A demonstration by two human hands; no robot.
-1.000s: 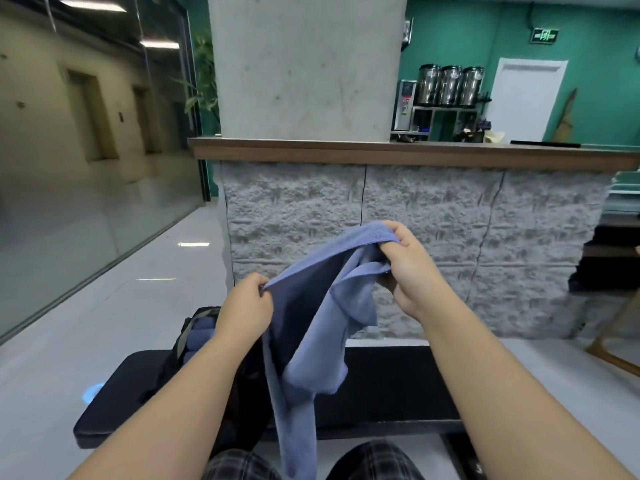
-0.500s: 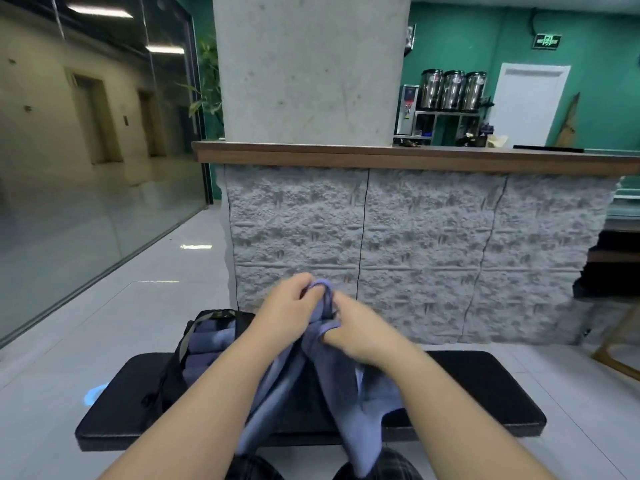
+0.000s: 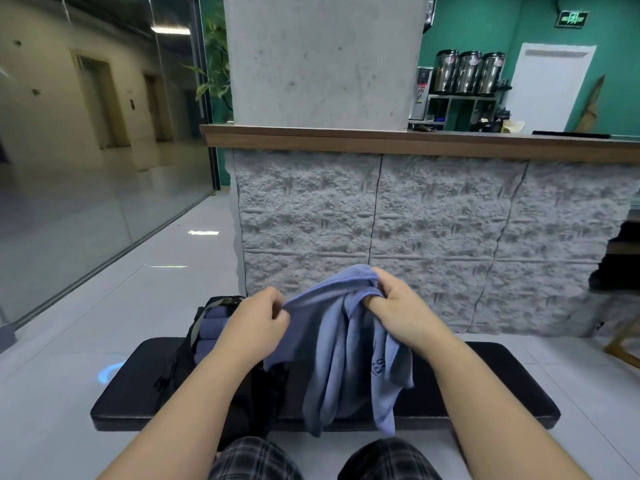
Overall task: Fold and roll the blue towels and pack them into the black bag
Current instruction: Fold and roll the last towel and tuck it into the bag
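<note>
I hold a blue towel up in the air over the black bench. My left hand pinches its top edge on the left. My right hand grips the bunched top edge on the right. The cloth hangs down in loose folds between my arms. The black bag stands open on the left part of the bench, partly behind my left forearm. Rolled blue towels show inside its opening.
A grey stone counter with a wooden top stands just behind the bench. A glass wall runs along the left. A wooden stool leg shows at the right edge. My plaid-clad knees are at the bottom.
My hands were pressed together on the towel half a second ago. They have now drawn apart and risen, spreading the top edge between them.
</note>
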